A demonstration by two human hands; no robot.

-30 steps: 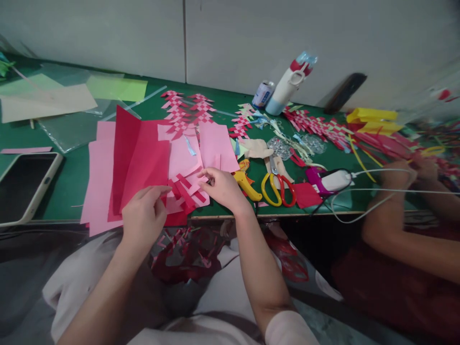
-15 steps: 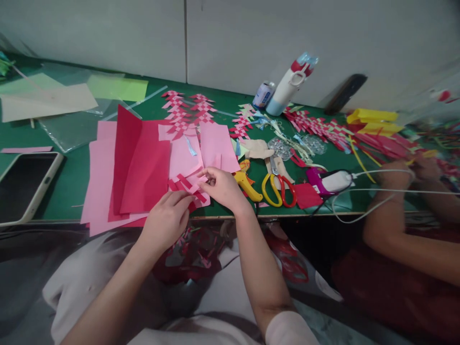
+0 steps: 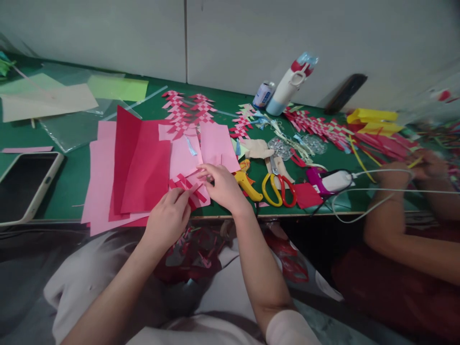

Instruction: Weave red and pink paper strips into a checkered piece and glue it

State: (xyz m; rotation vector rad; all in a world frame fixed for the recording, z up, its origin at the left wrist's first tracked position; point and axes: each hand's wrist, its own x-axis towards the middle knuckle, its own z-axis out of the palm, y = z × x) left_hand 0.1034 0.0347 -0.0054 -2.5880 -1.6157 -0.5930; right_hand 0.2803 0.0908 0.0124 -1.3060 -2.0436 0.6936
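Observation:
Near the table's front edge, my left hand (image 3: 169,215) pinches the lower end of several crossed pink and red paper strips (image 3: 182,182). My right hand (image 3: 223,189) has thumb and forefinger closed on a pink strip on the right side of the same strips; its other fingers are curled. Under the strips lie pink paper sheets (image 3: 219,136). Left of my hands, a folded red sheet (image 3: 145,177) rests on larger pink sheets (image 3: 98,191). Fingertips partly hide where the strips cross.
Yellow-and-red-handled scissors (image 3: 273,191) and a yellow tool (image 3: 250,188) lie right of my hands. Woven paper pieces (image 3: 176,112), a can (image 3: 263,94) and a bottle (image 3: 287,88) stand behind. A phone (image 3: 27,187) lies left. A co-worker's hands (image 3: 398,175) work at right.
My left fingers have shifted slightly, now pinching the strips from below. My right hand has moved a little up and left, its fingertips still at the strips.

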